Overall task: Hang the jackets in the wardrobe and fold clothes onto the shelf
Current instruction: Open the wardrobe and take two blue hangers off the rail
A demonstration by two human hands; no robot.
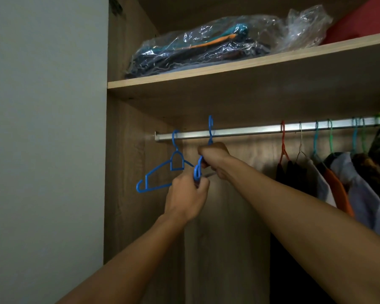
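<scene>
An open wooden wardrobe (206, 216) with a metal rail (239, 131) under its shelf (250, 62); no writing is legible. Near the rail's left end, the left hand (185, 197) and right hand (213, 160) both grip a blue hanger (197, 172), its body mostly hidden by fingers. Hung clothes (349, 183) at the rail's right end are cut off.

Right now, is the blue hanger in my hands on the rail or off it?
Off: its hook rises in front of the rail, not over it.
</scene>
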